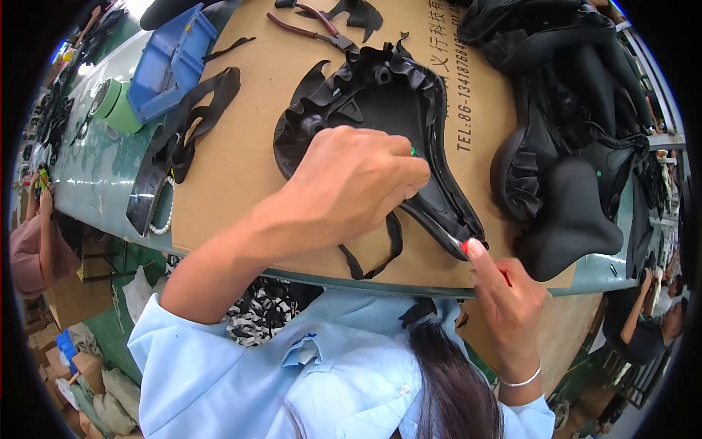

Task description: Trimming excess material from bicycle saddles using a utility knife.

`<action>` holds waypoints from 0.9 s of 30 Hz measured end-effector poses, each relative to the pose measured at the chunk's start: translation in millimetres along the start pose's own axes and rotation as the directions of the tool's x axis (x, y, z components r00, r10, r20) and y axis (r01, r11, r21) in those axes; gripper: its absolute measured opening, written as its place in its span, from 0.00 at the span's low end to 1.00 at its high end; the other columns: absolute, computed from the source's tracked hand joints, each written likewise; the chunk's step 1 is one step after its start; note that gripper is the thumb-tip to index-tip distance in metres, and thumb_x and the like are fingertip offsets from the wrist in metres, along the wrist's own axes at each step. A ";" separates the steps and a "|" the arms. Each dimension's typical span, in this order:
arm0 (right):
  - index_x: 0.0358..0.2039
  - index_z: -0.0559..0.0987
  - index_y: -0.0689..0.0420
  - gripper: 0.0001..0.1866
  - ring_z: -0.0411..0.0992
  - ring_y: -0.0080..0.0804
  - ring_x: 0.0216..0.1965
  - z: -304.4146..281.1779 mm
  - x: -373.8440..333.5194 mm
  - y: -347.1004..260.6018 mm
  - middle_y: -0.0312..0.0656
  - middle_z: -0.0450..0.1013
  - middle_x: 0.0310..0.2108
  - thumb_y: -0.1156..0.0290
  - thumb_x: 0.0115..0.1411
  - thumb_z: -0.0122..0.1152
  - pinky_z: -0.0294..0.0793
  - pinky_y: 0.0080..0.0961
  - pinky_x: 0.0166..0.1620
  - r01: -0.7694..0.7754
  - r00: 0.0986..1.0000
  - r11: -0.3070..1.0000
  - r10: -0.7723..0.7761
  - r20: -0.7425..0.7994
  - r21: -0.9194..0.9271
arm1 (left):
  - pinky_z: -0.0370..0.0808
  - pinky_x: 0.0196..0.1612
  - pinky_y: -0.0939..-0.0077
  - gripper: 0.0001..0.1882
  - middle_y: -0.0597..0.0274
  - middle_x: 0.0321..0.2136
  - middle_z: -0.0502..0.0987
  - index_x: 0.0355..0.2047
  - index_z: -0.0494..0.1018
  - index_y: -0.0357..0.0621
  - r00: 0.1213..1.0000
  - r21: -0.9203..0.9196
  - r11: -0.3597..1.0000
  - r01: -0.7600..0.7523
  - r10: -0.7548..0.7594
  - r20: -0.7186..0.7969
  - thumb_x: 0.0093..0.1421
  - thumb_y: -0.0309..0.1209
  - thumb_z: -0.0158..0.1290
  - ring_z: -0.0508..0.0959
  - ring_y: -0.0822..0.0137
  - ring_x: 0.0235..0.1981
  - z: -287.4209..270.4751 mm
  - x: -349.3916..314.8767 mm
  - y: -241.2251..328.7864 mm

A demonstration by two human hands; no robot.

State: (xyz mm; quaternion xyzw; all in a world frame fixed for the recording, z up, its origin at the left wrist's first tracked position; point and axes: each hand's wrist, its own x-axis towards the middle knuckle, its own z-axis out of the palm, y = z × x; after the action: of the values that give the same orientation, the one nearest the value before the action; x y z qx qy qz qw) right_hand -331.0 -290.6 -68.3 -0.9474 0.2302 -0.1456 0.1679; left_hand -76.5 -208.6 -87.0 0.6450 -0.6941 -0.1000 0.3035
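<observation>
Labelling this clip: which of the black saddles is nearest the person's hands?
The saddle lying apart, underside up on the cardboard, its narrow nose by the right hand and the left hand over it; the other saddles are heaped at right.

Green table (88, 179) shines at left, green floor (121, 323) shows lower down, brown cartons (89, 369) and pale sacks (121, 391) crowd lower left, metal frame (665, 141) stands far right.

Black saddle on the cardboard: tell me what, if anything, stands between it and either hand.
Nothing visible blocks the left hand over the saddle. Between the right hand and the saddle's nose is only the red tool that hand holds.
</observation>
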 end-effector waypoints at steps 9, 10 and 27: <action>0.58 0.74 0.39 0.35 0.64 0.30 0.21 -25.4 22.0 11.2 0.37 0.60 0.21 0.80 0.47 0.56 0.65 0.27 0.23 0.230 0.959 0.944 -0.180 0.218 -0.236 | 0.70 0.27 0.66 0.04 0.61 0.22 0.73 0.25 0.74 0.42 1.000 -0.022 1.000 0.003 -0.002 0.028 0.53 0.29 0.54 0.76 0.58 0.26 -0.3 5.9 -6.2; 0.58 0.74 0.39 0.34 0.64 0.30 0.21 -38.8 21.1 13.4 0.37 0.60 0.21 0.79 0.48 0.56 0.65 0.27 0.24 0.252 0.947 0.916 -0.168 0.274 -0.312 | 0.70 0.27 0.65 0.04 0.61 0.22 0.73 0.25 0.74 0.42 1.000 -0.034 0.999 0.007 -0.006 0.022 0.53 0.29 0.54 0.76 0.57 0.26 -1.2 7.4 -5.0; 0.68 0.50 0.61 0.31 0.69 0.22 0.27 -4.0 26.1 -24.4 0.45 0.67 0.48 0.72 0.66 0.44 0.74 0.19 0.22 -0.628 0.761 0.058 0.255 0.597 0.776 | 0.64 0.25 0.79 0.11 0.66 0.15 0.68 0.22 0.71 0.35 0.931 -0.423 0.832 0.360 -0.294 0.214 0.48 0.31 0.61 0.67 0.77 0.20 -7.5 34.6 -10.9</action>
State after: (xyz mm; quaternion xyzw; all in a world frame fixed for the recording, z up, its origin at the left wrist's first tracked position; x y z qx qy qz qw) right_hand -300.7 -283.9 -50.1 -0.5219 0.3431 -0.0478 0.7795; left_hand -62.7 -241.4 -76.7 0.6564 -0.5500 -0.3553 0.3748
